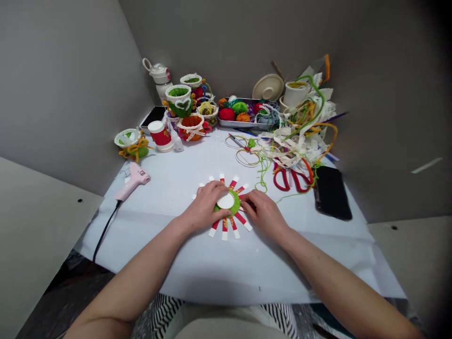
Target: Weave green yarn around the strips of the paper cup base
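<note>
A paper cup cut into red and white strips [225, 227] lies spread flat like a sun on the white table. Green yarn [232, 209] is wound around its round white base [225, 200]. My left hand [205, 205] holds the cut cup from the left, its thumb below the base and its fingers above, pressing on the yarn ring. On the right side, my right hand [261, 209] has its fingers pinched together at the edge of the ring, among the strips. What lies between those fingertips is too small to make out.
A pink glue gun [133, 181] with a black cord lies left. Red-handled scissors [292, 181] and a black phone [333, 193] are right. Behind stand yarn-covered cups [180, 101], a red cup [160, 136], a tray of yarn balls [243, 125] and a lace heap [300, 136].
</note>
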`<state>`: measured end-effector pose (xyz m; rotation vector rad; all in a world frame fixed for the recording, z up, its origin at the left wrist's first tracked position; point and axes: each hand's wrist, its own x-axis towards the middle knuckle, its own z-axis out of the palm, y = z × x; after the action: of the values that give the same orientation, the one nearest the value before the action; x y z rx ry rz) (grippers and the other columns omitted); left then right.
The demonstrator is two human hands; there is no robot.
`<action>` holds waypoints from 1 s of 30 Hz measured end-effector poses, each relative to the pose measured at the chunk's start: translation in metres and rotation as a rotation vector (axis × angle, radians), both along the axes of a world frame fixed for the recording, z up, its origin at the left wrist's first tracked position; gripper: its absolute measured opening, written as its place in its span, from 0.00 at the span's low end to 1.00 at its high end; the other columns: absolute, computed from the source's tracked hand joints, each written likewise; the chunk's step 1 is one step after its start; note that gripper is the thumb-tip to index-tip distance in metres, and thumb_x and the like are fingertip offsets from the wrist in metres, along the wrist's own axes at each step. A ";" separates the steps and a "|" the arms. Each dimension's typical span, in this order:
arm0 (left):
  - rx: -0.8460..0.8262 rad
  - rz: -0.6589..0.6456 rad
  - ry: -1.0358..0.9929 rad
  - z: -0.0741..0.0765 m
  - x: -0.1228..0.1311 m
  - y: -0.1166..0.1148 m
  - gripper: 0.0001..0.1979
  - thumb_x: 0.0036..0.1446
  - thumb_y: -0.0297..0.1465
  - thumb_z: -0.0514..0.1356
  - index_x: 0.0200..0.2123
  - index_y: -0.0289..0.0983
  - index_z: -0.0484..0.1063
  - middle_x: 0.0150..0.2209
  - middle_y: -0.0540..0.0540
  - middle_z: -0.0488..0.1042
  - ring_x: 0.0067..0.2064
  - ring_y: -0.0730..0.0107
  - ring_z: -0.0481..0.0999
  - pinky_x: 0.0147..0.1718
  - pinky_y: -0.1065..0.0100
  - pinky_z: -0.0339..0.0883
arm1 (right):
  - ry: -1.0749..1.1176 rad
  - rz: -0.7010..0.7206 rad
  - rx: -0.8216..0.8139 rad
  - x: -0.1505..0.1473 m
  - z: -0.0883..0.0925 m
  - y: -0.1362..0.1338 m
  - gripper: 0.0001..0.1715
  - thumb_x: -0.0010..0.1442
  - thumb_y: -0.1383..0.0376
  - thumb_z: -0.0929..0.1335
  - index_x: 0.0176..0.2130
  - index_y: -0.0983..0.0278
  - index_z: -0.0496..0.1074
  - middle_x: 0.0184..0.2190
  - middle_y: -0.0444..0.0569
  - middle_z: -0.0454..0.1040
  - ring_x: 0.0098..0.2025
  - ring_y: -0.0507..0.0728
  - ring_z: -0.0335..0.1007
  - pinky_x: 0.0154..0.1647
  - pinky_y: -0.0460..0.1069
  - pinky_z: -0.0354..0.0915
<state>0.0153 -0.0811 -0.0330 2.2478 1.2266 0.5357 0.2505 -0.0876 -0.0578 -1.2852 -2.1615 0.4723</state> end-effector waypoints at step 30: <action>-0.011 -0.114 0.084 0.007 -0.009 0.000 0.24 0.63 0.37 0.68 0.60 0.45 0.69 0.62 0.41 0.73 0.65 0.45 0.65 0.62 0.43 0.58 | 0.043 0.046 0.126 0.010 0.004 -0.074 0.10 0.72 0.70 0.64 0.40 0.61 0.74 0.36 0.52 0.75 0.38 0.59 0.71 0.39 0.55 0.71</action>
<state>0.0065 -0.0808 -0.0257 2.3356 1.1308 0.3941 0.2607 -0.1620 -0.0542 -1.1490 -2.1526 0.3721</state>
